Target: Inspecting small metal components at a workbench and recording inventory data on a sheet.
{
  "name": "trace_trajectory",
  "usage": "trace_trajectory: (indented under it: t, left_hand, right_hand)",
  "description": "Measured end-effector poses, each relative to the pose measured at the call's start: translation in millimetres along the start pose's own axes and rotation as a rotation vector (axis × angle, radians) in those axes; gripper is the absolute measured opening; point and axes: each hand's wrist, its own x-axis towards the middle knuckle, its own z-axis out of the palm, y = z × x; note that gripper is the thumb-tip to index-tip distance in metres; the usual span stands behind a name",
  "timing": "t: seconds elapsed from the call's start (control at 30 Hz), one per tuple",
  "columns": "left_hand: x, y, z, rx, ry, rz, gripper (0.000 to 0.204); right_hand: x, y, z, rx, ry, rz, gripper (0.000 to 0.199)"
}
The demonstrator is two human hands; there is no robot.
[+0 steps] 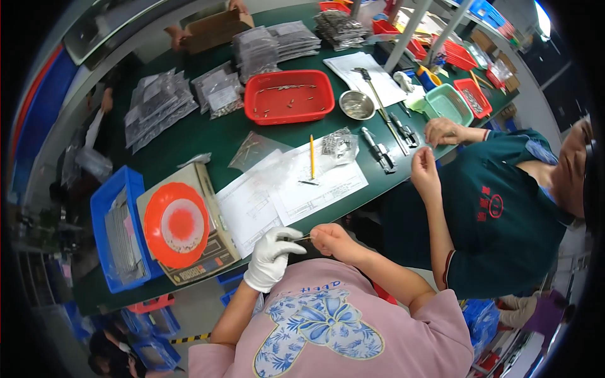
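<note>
My left hand, in a white glove, and my bare right hand meet just in front of my pink shirt at the near edge of the green table. Between their fingertips they pinch a thin metal pin, one hand at each end. White drawing sheets lie on the table just beyond my hands, with a yellow pencil and a clear bag of small metal parts on them.
An orange round dish sits on a cardboard box beside a blue bin at left. Further back are a red tray, a metal bowl and bagged parts. A co-worker in a dark green shirt works at right.
</note>
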Motion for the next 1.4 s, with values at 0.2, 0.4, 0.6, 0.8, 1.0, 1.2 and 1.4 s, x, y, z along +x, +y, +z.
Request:
trace_trajectory:
  t: [0.2, 0.4, 0.6, 0.8, 1.0, 1.2, 1.4]
  left_hand:
    - [-4, -6, 2, -0.633, 0.260, -0.435, 0.039]
    - [-6, -11, 2, -0.638, 0.020, -0.631, 0.033]
    - [12, -37, 7, -0.499, 0.289, -0.593, 0.028]
    - [28, -77, -3, -0.603, 0.281, -0.895, 0.056]
    - [78, -105, -55, -0.504, 0.576, -0.806, 0.062]
    - [79, -102, -58, -0.459, 0.403, -0.879, 0.050]
    - [43, -41, 10, -0.791, -0.378, -0.826, 0.036]
  right_hand:
    - [-3, -6, 2, -0.482, 0.139, -0.382, 0.030]
    - [2, -4, 4, -0.638, 0.116, -0.425, 0.029]
    - [8, 3, -2, 0.135, 0.062, -0.088, 0.028]
    - [39, 4, -37, -0.057, 0.434, -0.213, 0.030]
    - [17, 14, -40, -0.029, 0.352, -0.199, 0.030]
    - [-1, 26, -42, -0.010, 0.429, -0.216, 0.029]
    - [-14, 4, -20, -1.046, 0.346, -0.635, 0.019]
